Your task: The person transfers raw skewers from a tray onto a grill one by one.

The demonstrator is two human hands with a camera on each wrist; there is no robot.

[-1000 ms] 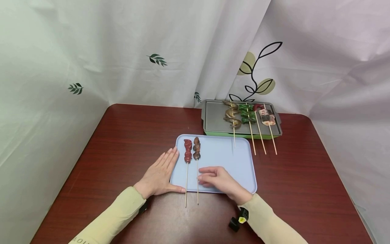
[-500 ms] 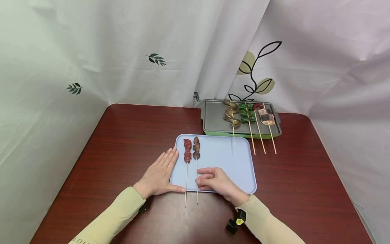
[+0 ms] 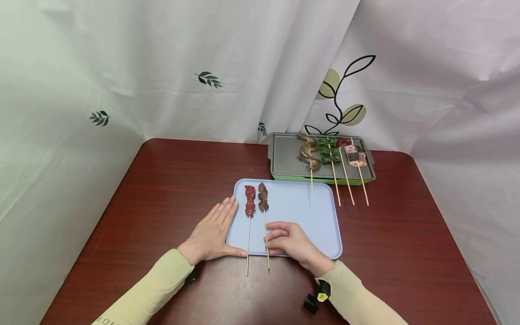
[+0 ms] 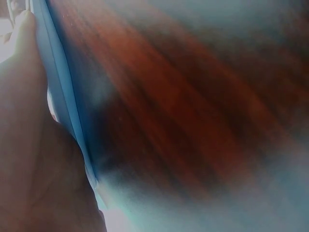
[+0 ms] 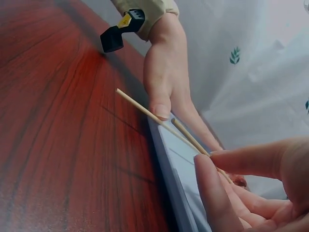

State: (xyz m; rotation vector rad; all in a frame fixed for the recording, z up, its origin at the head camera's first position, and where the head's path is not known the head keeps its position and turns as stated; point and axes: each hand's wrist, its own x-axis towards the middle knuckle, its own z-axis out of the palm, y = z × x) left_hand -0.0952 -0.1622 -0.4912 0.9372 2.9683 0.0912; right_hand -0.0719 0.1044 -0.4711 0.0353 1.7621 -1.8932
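A pale blue tray [image 3: 302, 203] holds two skewers side by side in the head view. The left one is a red meat skewer [image 3: 250, 201], the other a brown meat skewer [image 3: 263, 197]. Their bare sticks reach over the tray's near edge. My right hand [image 3: 294, 243] pinches the brown skewer's stick between thumb and fingers, also seen in the right wrist view, where the right hand [image 5: 260, 179] is close up. With straight fingers, my left hand [image 3: 211, 232] rests along the tray's left edge, its thumb at the near edge by the red skewer's stick.
Behind the tray, to the right, stands a grey grill plate [image 3: 284, 155] on a green base. It bears a shrimp skewer [image 3: 309, 151], a green pepper skewer [image 3: 330, 152], a dark red skewer [image 3: 344, 142] and a fish skewer [image 3: 356, 156]. Their sticks overhang towards the tray.
My right hand has closed on the brown skewer's stick and shifted it slightly right, leaving it a little tilted. The left hand and the red skewer stay in place.
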